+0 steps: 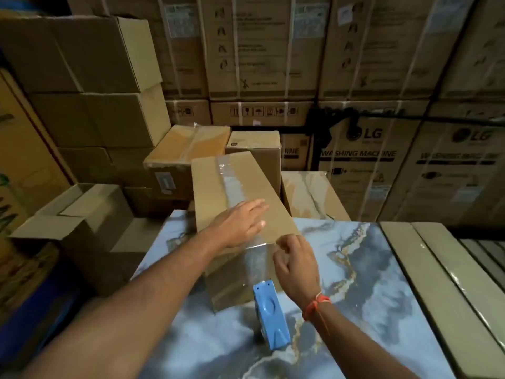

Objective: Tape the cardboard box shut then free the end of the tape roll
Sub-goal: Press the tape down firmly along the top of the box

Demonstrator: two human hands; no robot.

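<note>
A long brown cardboard box [210, 187] lies on a blue marbled slab [355, 283], with a strip of clear tape [232, 184] running along its top seam and down its near end. My left hand [240, 221] rests flat on the box top, fingers spread over the tape. Fingers curled, my right hand [296, 265] presses on the tape at the box's near top corner. A blue tape dispenser [272, 314] stands on the slab just below the box's near end, touched by neither hand, with the tape still running to it.
An open empty carton [79, 214] sits to the left. Taped boxes [185, 149] stand behind the box, and tall stacks of washing machine cartons [363, 157] fill the back. Beige slabs [437, 283] lie along the right edge.
</note>
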